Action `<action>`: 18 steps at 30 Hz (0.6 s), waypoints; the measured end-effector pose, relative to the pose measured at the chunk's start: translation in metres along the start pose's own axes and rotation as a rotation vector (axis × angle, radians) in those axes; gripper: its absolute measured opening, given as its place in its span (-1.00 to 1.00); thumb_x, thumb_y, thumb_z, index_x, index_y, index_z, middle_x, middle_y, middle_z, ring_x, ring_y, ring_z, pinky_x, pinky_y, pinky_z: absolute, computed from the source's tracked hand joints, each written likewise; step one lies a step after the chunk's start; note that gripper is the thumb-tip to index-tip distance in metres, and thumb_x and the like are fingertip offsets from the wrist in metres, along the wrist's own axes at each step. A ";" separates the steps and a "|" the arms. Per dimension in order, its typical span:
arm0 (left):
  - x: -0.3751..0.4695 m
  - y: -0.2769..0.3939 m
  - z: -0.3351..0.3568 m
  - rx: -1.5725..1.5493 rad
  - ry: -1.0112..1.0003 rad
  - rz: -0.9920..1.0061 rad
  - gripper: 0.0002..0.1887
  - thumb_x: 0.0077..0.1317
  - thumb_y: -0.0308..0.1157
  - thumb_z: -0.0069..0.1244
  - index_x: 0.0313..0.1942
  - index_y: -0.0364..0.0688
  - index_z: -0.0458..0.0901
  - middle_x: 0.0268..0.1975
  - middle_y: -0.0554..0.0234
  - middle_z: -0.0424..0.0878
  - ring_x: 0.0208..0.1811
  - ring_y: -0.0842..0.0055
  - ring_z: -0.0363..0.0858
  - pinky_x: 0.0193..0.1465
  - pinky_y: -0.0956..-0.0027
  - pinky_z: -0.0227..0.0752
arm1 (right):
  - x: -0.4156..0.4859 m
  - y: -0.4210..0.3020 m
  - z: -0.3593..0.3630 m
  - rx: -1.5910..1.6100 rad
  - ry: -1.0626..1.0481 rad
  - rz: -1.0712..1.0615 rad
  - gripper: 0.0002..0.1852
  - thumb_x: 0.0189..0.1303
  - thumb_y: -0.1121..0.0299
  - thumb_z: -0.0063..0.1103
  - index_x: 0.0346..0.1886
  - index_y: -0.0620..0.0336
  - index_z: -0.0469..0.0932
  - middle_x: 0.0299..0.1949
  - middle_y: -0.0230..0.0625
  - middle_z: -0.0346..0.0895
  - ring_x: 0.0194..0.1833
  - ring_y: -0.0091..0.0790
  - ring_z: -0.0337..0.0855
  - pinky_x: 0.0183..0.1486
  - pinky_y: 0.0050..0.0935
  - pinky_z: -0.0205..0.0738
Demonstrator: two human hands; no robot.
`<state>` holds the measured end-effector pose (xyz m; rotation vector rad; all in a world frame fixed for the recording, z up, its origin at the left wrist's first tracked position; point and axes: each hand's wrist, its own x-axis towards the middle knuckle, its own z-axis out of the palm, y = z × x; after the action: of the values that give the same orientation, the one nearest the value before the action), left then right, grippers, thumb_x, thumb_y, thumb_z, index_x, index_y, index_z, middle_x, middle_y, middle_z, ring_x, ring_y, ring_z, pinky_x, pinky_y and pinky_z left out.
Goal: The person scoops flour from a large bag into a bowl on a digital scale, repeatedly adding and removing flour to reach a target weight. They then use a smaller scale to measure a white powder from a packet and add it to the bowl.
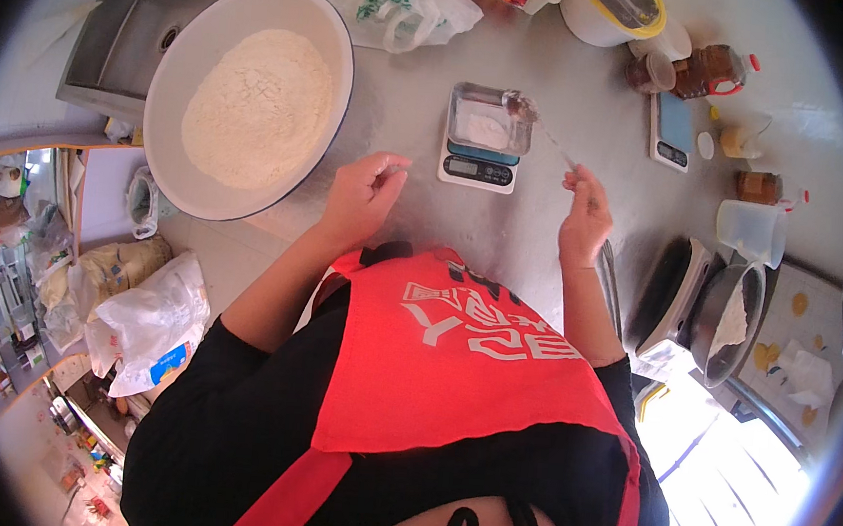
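My right hand [588,212] grips the thin handle of a metal spoon [556,142]. The bowl of that spoon is over the right rim of a small rectangular metal tray [463,94], and whether the two touch I cannot tell. White powder [483,129] lies in the tray. Beneath it is a digital kitchen scale [500,183] with a lit display. My left hand [364,193] hovers between the scale and a large enamel basin [163,128], its fingers loosely curled around nothing visible. A broad heap of flour [260,112] fills much of the basin.
A steel sink [106,58] adjoins the basin. Plastic bags [417,13] and a white tub with a yellow rim [585,14] stand at the back. Rightward are a second scale [670,130], an oil jug [706,70], and a metal bowl [707,320] with white powder.
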<state>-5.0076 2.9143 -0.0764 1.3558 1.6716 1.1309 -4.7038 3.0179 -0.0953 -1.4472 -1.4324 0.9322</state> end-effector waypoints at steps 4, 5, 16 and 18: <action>0.005 0.001 0.004 -0.017 0.009 -0.026 -0.80 0.32 -0.44 0.05 -0.09 -0.29 0.65 -0.52 0.22 0.57 -0.54 0.67 0.41 -0.44 0.49 0.32 | 0.019 0.000 -0.008 0.556 0.165 0.330 -0.70 0.49 0.43 -0.08 0.14 0.46 0.45 -0.18 -0.08 0.60 -0.19 -0.36 0.61 0.00 -0.39 0.54; 0.006 0.003 0.004 -0.025 0.011 -0.036 -0.80 0.33 -0.44 0.05 -0.09 -0.30 0.65 -0.53 0.23 0.55 -0.54 0.69 0.40 -0.44 0.50 0.31 | 0.020 0.001 -0.011 0.596 0.154 0.344 -0.70 0.49 0.43 -0.08 0.14 0.45 0.44 -0.17 -0.09 0.60 -0.20 -0.36 0.60 0.00 -0.39 0.54; 0.017 0.006 0.010 0.030 -0.015 -0.050 -0.83 0.32 -0.47 0.05 -0.11 -0.29 0.66 -0.48 0.30 0.59 -0.44 0.72 0.46 -0.35 0.54 0.37 | 0.029 -0.002 -0.016 0.685 0.079 0.367 -0.70 0.49 0.39 -0.05 0.13 0.43 0.45 -0.23 -0.11 0.61 -0.22 -0.37 0.59 -0.04 -0.40 0.51; 0.019 0.007 0.010 0.024 -0.016 -0.054 -0.83 0.32 -0.48 0.05 -0.12 -0.28 0.67 -0.48 0.31 0.58 -0.45 0.72 0.45 -0.35 0.54 0.36 | 0.031 -0.001 -0.017 0.702 0.060 0.363 -0.70 0.49 0.39 -0.05 0.12 0.42 0.45 -0.23 -0.11 0.61 -0.23 -0.37 0.59 -0.03 -0.40 0.51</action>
<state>-4.9998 2.9354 -0.0740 1.3236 1.7047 1.0697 -4.6866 3.0471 -0.0870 -1.1827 -0.6795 1.4246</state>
